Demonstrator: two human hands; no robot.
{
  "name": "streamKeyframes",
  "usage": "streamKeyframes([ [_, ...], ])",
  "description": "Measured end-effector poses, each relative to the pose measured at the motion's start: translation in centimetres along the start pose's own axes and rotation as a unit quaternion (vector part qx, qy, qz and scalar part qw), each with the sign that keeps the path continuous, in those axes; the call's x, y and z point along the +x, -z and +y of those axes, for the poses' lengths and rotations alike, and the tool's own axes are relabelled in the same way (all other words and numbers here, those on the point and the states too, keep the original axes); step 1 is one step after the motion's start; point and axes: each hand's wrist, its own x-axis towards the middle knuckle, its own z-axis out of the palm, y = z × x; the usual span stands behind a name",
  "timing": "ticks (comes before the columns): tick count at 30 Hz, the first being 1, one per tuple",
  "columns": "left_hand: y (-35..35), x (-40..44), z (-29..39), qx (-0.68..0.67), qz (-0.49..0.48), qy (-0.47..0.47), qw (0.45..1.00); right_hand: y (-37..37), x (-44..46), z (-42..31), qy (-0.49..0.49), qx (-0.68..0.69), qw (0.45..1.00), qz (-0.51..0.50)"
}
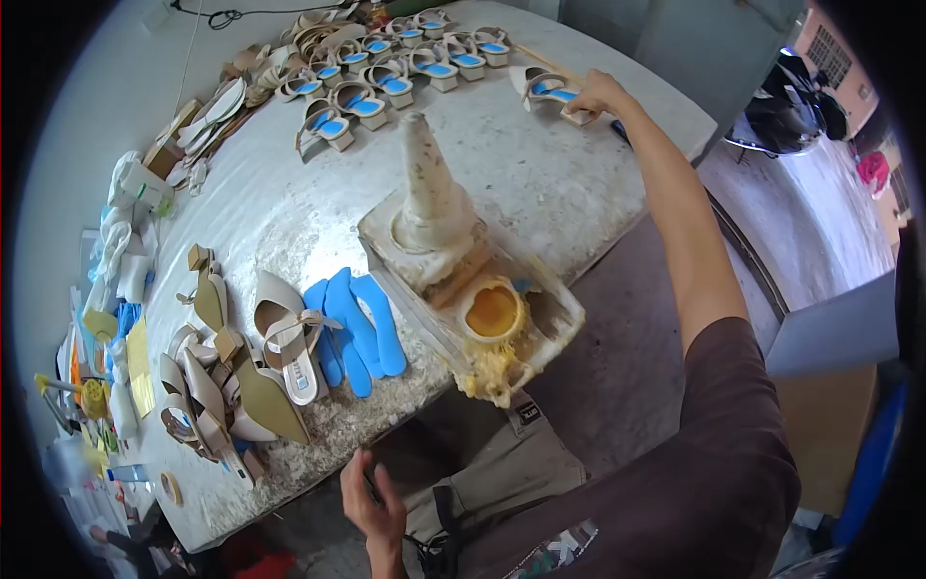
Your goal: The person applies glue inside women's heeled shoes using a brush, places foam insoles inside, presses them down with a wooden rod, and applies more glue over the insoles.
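Note:
My right hand [600, 95] reaches to the far right of the table, its fingers closed at the heel end of a beige heeled shoe [532, 87] with a blue insole pad inside. My left hand [374, 502] is just off the table's near edge, fingers loosely curled and apart, with nothing in it. Nearest to it on the table lie several blue insole pads [359, 333], fanned out and overlapping. Beside them stands a beige slingback shoe [287, 338] with a pale insole. A heap of similar shoes [207, 386] lies to the left, some on their sides.
A glue-crusted tray [569, 323] carries a whitish cone [429, 183] and a cup of amber glue [494, 311], overhanging the front edge. Rows of shoes with blue pads [391, 82] stand at the back. Tape [171, 488] and clutter line the left side. A motorbike [786, 106] is outside.

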Motion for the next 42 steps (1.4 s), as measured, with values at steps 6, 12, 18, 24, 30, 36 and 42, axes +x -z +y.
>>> streamKeyframes([
  [6, 1.9, 2.4, -0.8, -0.019, 0.046, 0.151, 0.987, 0.8, 0.1, -2.6, -0.061, -0.028, 0.997, -0.049],
  [12, -0.6, 14.3, -2.5, 0.194, 0.081, 0.100, 0.973, 10.2, -8.1, -8.5, 0.060, -0.124, 0.990, 0.011],
  [18, -1.4, 17.7, -4.5, 0.158, 0.086, 0.246, 0.952, 11.7, -32.8, -15.6, 0.253, 0.417, 0.873, 0.020],
  [24, 2.3, 19.9, -9.5, 0.142, 0.106, 0.047, 0.983, 6.4, -42.8, -13.9, 0.284, 0.438, 0.852, -0.037],
  [30, 4.3, 11.1, 0.4, -0.533, 0.170, 0.195, 0.806, -1.7, -39.7, -14.0, 0.177, 0.365, 0.914, 0.015],
  [36, -0.3, 1.0, 0.0, -0.647, 0.028, 0.286, 0.706, 0.1, -38.4, -13.3, 0.167, 0.418, 0.893, -0.015],
  [42, -0.9, -0.3, 0.3, -0.620, -0.008, 0.399, 0.676, 0.3, -38.1, -13.3, 0.178, 0.369, 0.912, -0.012],
])
